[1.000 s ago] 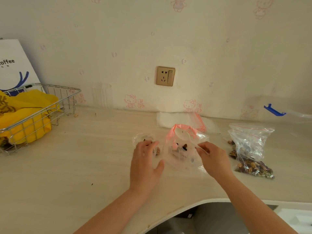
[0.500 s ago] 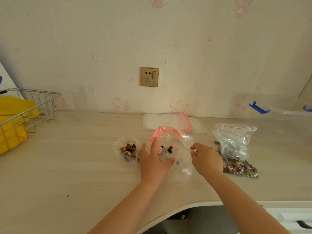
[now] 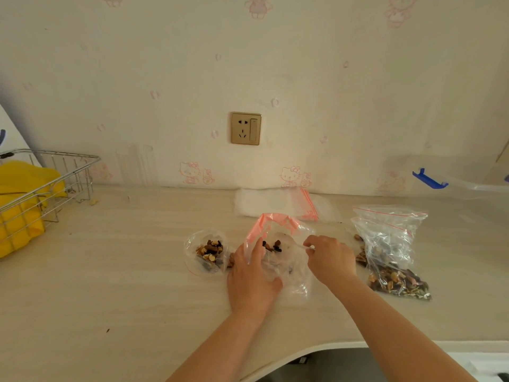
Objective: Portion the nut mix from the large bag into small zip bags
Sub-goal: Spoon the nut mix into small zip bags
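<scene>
A small zip bag [image 3: 292, 271] with a pink-red zip strip stands open at the middle of the counter. My left hand [image 3: 250, 277] holds its left side, thumb on the near side and fingers on the far side. My right hand [image 3: 329, 257] pinches the handle of a clear plastic spoon [image 3: 292, 245], whose bowl is inside the bag's mouth with a few dark nuts on it. A filled small bag [image 3: 208, 253] of nuts lies just left of my left hand. The large bag of nut mix [image 3: 391, 257] stands open to the right.
A flat stack of empty zip bags [image 3: 275, 202] lies by the wall behind the open bag. A wire basket [image 3: 49, 186] with yellow cloth sits at the far left. A clear container with a blue clip [image 3: 429, 179] is at the far right. The counter edge curves in near my forearms.
My left hand left the filled small bag and took hold of the open bag's left side. The spoon in my right hand went deeper into the bag's mouth. The view shifted right.
</scene>
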